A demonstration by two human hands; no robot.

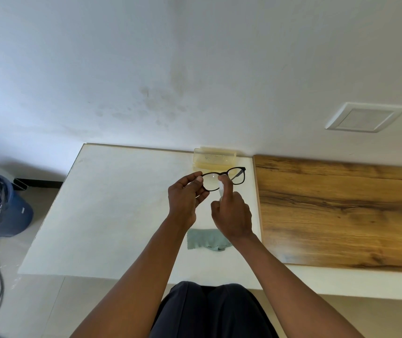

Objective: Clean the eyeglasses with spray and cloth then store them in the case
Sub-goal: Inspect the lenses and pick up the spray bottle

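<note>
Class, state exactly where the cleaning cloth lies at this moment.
In the head view, the grey-green cloth lies on the white table, partly under the right hand's wrist, near the wooden board.

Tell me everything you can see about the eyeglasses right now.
The eyeglasses have a thin black frame, plastic by the look, with rounded clear lenses. They are held up above the white table, in front of the open yellowish case. The left hand pinches one end of the frame. The right hand holds a small white spray bottle up against the lens nearest the left hand. One temple arm shows behind the other lens.
</note>
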